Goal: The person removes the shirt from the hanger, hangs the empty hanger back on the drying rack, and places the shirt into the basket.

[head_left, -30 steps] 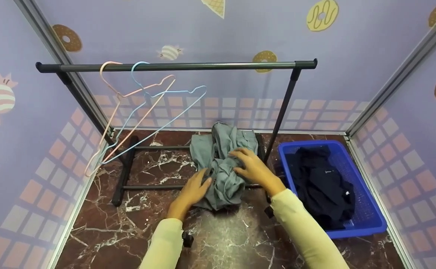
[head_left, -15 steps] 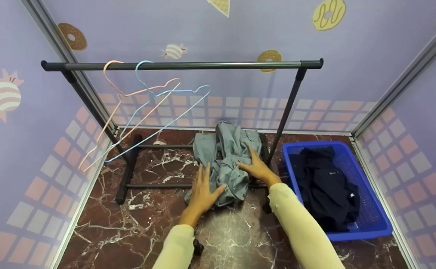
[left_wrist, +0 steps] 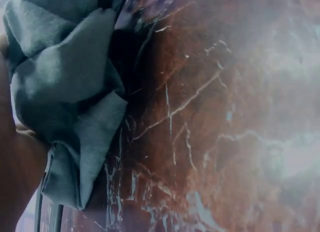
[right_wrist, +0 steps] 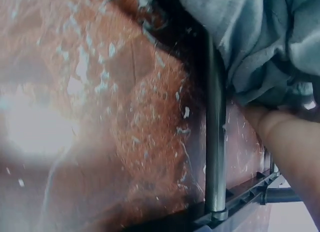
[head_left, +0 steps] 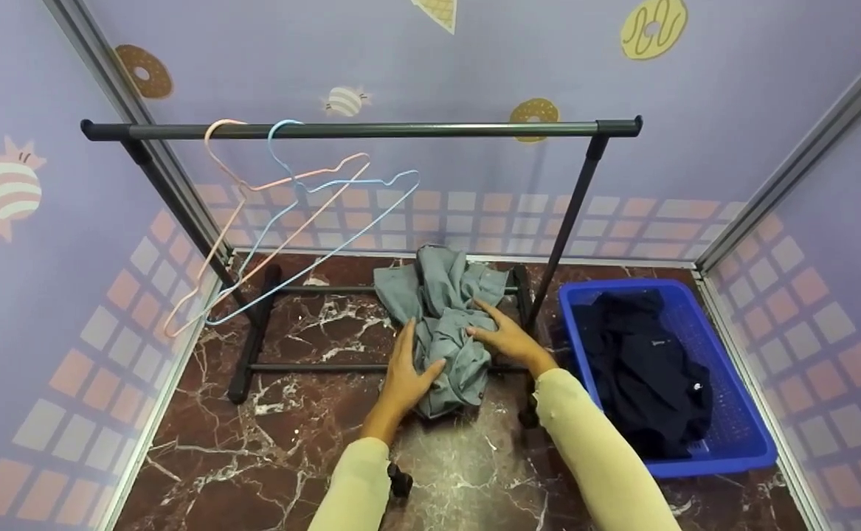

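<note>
A crumpled grey-green garment [head_left: 448, 324] lies bunched over the lower bars of the clothes rack, between my two hands. Along its left side lies my left hand [head_left: 404, 380], fingers straight and the thumb spread over the near part of the cloth. My right hand [head_left: 507, 335] touches the garment from the right with extended fingers. In the left wrist view, loose folds of the garment [left_wrist: 70, 87] stand beside the palm edge. The right wrist view has the right hand [right_wrist: 290, 137] against the cloth [right_wrist: 260, 47], its fingertips hidden under folds.
A black clothes rack [head_left: 437, 130] stands ahead, with a pink hanger [head_left: 209, 273] and a blue hanger [head_left: 341, 240] at the left of its top bar. To the right, a blue basket [head_left: 747, 413] holds dark clothing [head_left: 651, 376]. Patterned walls enclose the marble floor [head_left: 253, 472].
My left hand has slid up and right along the garment, its fingers now straightened. The garment's near left part has been drawn inward, so the bundle is narrower. My right hand has moved little.
</note>
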Demonstrator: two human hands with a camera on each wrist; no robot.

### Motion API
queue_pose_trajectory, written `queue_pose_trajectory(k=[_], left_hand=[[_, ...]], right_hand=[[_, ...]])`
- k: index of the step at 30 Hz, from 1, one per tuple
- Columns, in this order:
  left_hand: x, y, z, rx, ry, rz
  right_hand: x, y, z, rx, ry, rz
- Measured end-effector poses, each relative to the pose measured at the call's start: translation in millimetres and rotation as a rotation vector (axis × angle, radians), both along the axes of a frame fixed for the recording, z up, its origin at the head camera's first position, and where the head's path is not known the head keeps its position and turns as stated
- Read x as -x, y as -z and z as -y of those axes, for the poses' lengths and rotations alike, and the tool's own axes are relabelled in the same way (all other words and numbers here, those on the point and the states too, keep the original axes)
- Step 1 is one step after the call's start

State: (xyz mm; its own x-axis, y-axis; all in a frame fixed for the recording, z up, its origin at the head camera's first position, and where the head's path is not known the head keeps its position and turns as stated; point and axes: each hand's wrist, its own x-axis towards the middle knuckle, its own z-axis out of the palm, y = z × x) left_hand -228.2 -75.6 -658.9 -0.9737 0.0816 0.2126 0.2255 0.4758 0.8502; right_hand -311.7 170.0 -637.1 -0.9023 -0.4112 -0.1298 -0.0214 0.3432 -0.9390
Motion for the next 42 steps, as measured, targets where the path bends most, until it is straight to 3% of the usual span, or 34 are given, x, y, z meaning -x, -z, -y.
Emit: queue_pose_trajectory(k=[5, 8, 15, 19, 23, 27, 35, 42], left_hand=[[3.2, 1.3, 0, -0.066, -0.022, 0.052], [4.3, 0.3, -1, -0.128, -0.024, 0.065], [6.5, -12.9, -8, -0.31, -0.016, -0.002], [5.9, -29.2, -12, -0.334, -0.028, -0.043], [5.6, -46.7, -14, -0.348, 0.0, -0.08], [4.5, -62.3, -15, -0.33, 0.024, -0.125], [-0.5, -83.6, -17, -0.373, 0.117, -0.179], [-9.3, -101.5, -22, -0.305, 0.149, -0.184]], right_hand=[[-6.3, 1.0, 3, 0.16, -0.017, 0.105], [-10.7, 1.2, 6, 0.21, -0.011, 0.104], [-24.5, -10.7, 17, 0.197, 0.093, -0.102], [-37.4, -21.5, 23, 0.206, 0.176, -0.278], [-59.5, -50.3, 26, 0.222, 0.217, -0.409], [-78.9, -77.7, 25, 0.258, 0.206, -0.504], [-92.1, -97.8, 16, 0.242, 0.137, -0.574], [-92.4, -87.7, 0, 0.182, 0.131, -0.578]])
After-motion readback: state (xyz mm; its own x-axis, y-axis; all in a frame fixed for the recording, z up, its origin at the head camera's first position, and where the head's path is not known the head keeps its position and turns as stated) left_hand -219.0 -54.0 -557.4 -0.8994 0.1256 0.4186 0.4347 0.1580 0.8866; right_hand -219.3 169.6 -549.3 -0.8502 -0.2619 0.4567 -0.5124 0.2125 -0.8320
